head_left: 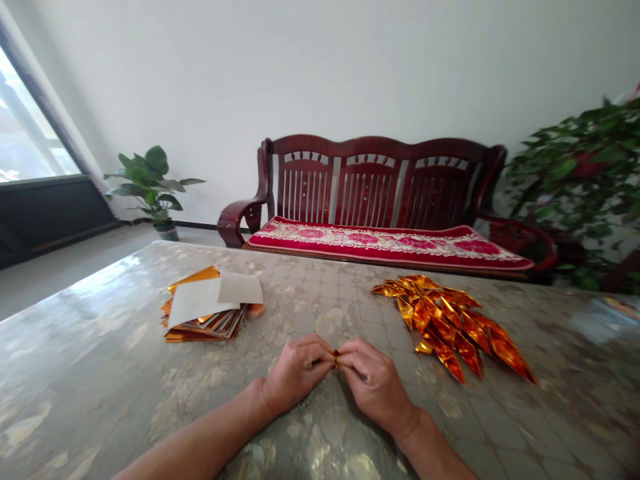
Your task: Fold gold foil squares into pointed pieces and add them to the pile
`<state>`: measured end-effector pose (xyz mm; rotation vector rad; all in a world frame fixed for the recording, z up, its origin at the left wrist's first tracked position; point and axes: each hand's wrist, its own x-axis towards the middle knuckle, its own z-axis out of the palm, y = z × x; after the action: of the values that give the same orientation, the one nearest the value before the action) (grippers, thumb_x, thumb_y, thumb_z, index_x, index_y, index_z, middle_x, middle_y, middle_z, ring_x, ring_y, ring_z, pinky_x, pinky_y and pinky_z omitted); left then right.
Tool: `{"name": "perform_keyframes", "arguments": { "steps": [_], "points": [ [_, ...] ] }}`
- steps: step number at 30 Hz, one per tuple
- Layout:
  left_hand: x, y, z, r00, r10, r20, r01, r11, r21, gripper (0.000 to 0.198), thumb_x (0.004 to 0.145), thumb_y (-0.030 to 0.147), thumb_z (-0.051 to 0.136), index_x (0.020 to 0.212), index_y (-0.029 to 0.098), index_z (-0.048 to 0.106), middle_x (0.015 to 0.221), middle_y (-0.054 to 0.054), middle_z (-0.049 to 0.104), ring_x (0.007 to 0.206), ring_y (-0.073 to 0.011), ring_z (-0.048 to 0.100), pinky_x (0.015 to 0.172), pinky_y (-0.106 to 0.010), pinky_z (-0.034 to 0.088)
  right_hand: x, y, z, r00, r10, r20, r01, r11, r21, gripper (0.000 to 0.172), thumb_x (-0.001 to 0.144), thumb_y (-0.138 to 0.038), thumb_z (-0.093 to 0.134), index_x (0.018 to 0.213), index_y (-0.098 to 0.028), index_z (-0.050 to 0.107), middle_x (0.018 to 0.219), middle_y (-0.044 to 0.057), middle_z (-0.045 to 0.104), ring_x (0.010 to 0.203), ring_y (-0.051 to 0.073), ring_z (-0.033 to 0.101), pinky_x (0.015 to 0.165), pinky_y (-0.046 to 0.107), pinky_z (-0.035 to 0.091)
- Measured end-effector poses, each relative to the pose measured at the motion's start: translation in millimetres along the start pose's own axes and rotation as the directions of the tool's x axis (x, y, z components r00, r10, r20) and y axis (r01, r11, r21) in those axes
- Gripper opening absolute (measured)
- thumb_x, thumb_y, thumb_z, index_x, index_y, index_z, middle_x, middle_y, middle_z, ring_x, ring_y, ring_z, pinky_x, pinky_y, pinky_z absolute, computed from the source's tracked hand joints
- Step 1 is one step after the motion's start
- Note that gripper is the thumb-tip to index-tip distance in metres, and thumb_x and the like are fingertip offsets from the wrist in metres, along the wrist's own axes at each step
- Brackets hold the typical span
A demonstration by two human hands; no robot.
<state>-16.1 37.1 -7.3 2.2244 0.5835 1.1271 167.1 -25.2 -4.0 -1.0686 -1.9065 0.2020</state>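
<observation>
My left hand (295,373) and my right hand (373,381) rest together on the table (100,373), fingers curled and pinched on a small piece of gold foil paper (336,359) between them. Only a sliver of the paper shows between the fingertips. A stack of gold foil sheets (210,313) with white backs facing up lies to the left of my hands. To the right lies a pile of folded gold foil pieces (450,323), long and pointed.
Behind the patterned, glossy table stands a dark red wooden bench (380,180) with a red cushion (390,243). A potted plant (153,187) stands on the floor at the left, a leafy plant (585,173) at the right, and a window (25,140) at far left.
</observation>
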Motion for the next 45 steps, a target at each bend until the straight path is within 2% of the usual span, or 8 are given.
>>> {"name": "perform_keyframes", "arguments": {
  "steps": [9,15,18,23,28,36,45],
  "points": [
    [1,4,-7.5,0.997,0.041,0.070,-0.036,0.996,-0.078,0.013,0.087,0.012,0.061,0.079,0.016,0.071,0.082,-0.006,0.073,0.077,-0.0138,0.068,0.073,-0.021,0.051,2,0,-3,0.999,-0.035,0.012,0.034,0.999,0.030,0.020,0.089,-0.007,0.054,0.087,-0.020,0.068,0.086,0.005,0.067,0.079,0.015,0.063,0.072,0.026,0.051],
    [-1,6,-8.4,0.998,0.029,0.064,-0.022,0.994,-0.109,0.013,0.087,0.013,0.062,0.079,0.016,0.072,0.081,-0.005,0.073,0.078,-0.0138,0.068,0.075,-0.022,0.051,2,-6,0,1.000,-0.011,-0.027,0.013,0.998,0.058,0.020,0.089,-0.007,0.055,0.084,-0.020,0.069,0.082,0.004,0.067,0.076,0.015,0.064,0.069,0.025,0.050],
    [1,4,-6.9,0.998,-0.017,0.065,0.024,0.994,-0.103,0.014,0.087,0.015,0.063,0.078,0.018,0.073,0.081,-0.004,0.073,0.078,-0.0142,0.068,0.075,-0.023,0.051,4,-5,1,0.999,0.035,-0.021,-0.033,0.996,0.081,0.020,0.088,-0.008,0.056,0.082,-0.021,0.070,0.081,0.003,0.067,0.075,0.014,0.064,0.069,0.024,0.050],
    [8,-7,-6.4,0.985,-0.159,0.062,0.162,0.985,-0.061,0.014,0.086,0.014,0.064,0.081,0.021,0.076,0.082,-0.002,0.075,0.079,-0.0146,0.069,0.076,-0.023,0.052,8,6,0,0.984,0.177,-0.037,-0.171,0.978,0.116,0.017,0.085,-0.010,0.062,0.081,-0.023,0.073,0.083,0.002,0.069,0.077,0.014,0.065,0.072,0.024,0.051],
    [7,-17,-9.7,0.977,-0.176,0.118,0.177,0.984,-0.002,0.021,0.084,0.008,0.062,0.087,0.023,0.076,0.088,0.000,0.076,0.083,-0.0136,0.069,0.080,-0.022,0.050,9,13,-5,0.972,0.235,0.011,-0.235,0.965,0.116,0.017,0.083,-0.011,0.063,0.079,-0.023,0.074,0.082,0.001,0.068,0.078,0.014,0.065,0.073,0.023,0.050],
    [2,-20,-8.9,0.979,-0.120,0.166,0.118,0.993,0.023,0.016,0.090,0.015,0.059,0.087,0.021,0.073,0.086,-0.001,0.074,0.081,-0.0130,0.068,0.078,-0.021,0.050,8,15,-10,0.964,0.193,0.183,-0.211,0.974,0.086,0.016,0.081,-0.010,0.067,0.085,-0.025,0.074,0.086,0.000,0.067,0.082,0.014,0.065,0.076,0.024,0.050],
    [-1,-11,-10.0,0.975,-0.140,0.173,0.111,0.980,0.165,0.019,0.092,0.015,0.057,0.094,0.024,0.074,0.087,0.000,0.074,0.081,-0.0134,0.068,0.075,-0.020,0.049,7,10,-9,0.978,0.136,0.156,-0.139,0.990,0.006,0.017,0.089,-0.012,0.059,0.090,-0.024,0.072,0.085,0.001,0.065,0.081,0.014,0.063,0.073,0.024,0.050]
  ]
}}
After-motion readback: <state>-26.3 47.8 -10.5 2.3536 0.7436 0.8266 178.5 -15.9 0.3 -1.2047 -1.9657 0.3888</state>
